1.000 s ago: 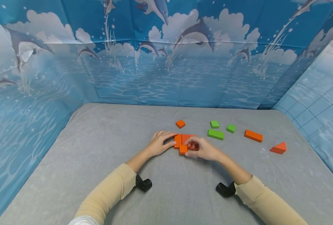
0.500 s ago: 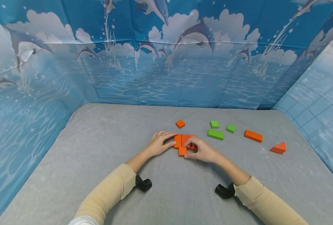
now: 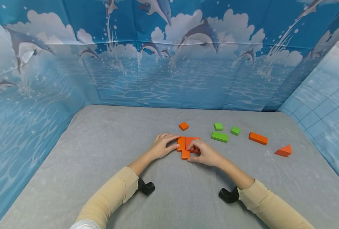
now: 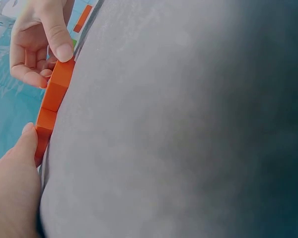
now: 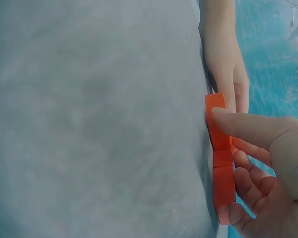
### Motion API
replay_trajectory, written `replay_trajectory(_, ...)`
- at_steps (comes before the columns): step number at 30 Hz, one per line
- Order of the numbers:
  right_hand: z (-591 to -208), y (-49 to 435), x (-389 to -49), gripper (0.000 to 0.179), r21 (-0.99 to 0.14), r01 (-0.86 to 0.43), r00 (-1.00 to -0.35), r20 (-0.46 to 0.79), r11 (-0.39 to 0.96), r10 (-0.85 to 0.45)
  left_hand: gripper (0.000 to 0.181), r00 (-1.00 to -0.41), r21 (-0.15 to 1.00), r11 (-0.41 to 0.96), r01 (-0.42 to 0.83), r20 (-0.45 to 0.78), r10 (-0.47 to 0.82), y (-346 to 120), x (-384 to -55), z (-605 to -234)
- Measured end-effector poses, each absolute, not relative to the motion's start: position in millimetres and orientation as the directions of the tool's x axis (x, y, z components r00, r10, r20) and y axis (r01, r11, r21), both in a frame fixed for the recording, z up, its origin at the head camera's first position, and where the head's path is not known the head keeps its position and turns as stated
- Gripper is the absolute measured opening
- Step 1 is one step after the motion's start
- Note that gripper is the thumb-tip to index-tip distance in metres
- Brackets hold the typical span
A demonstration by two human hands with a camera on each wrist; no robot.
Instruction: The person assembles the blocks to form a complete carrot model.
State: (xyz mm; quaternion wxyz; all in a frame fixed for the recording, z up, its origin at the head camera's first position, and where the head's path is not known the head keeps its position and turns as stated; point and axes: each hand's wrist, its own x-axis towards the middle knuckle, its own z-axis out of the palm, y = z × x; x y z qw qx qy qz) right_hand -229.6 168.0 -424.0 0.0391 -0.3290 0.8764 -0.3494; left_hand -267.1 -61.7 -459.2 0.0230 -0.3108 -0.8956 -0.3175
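Note:
In the head view, several orange blocks (image 3: 181, 143) stand side by side in a tight row at the middle of the table. A smaller orange block (image 3: 185, 154) sits against the row's near side. My right hand (image 3: 205, 153) pinches this near block, its thumb on the near face (image 5: 218, 124) and the index finger over the top. Its other fingers curl beside the row's right end, which they partly hide. My left hand (image 3: 161, 146) rests thumb and index finger against the row's left end, fingers fairly straight. The left wrist view shows that thumb (image 4: 27, 144) touching the end block.
Behind the row lies a loose orange block (image 3: 183, 126). Toward the back right are a long green block (image 3: 219, 136), two small green blocks (image 3: 218, 126), a long orange block (image 3: 258, 138) and an orange triangular block (image 3: 283, 150). A dolphin-print curtain (image 3: 169, 76) borders the grey table (image 3: 169, 197).
My right hand has moved slightly toward me, bringing the small near block down against the near side of the row. The left hand has stayed in place.

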Motion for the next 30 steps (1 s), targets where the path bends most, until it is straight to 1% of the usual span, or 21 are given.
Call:
replay_trajectory(8,-426,168,-231,0.03,-0.626,-0.594,-0.751,0.206,0.506,-0.627,0.044,-0.802,0.559,0.596,0.577,0.249,0.543,-62,-266,-458)
replay_trajectory(12,-425,169,-232,0.032,-0.655,-0.582,-0.748,0.199,0.482,-0.633,0.045,-0.801,0.553,0.599,0.579,0.249,0.544,-62,-267,-460)
replay_trajectory(15,-420,170,-235,0.029,-0.681,-0.569,-0.748,0.197,0.46,-0.634,0.045,-0.802,0.551,0.602,0.578,0.247,0.545,-62,-268,-460)
replay_trajectory(19,-408,171,-248,0.023,-0.684,-0.545,-0.772,0.184,0.485,-0.608,0.045,-0.803,0.55,0.605,0.576,0.24,0.546,-62,-268,-460)
replay_trajectory(21,-403,172,-258,0.024,-0.681,-0.528,-0.789,0.173,0.508,-0.589,0.045,-0.803,0.545,0.61,0.575,0.235,0.547,-62,-268,-460)
replay_trajectory(25,-394,174,-280,0.031,-0.679,-0.486,-0.822,0.141,0.55,-0.552,0.045,-0.806,0.544,0.616,0.57,0.225,0.547,-62,-268,-459)
replay_trajectory(30,-394,173,-304,0.037,-0.667,-0.418,-0.857,0.063,0.617,-0.512,0.045,-0.812,0.542,0.625,0.562,0.216,0.542,-62,-267,-457)
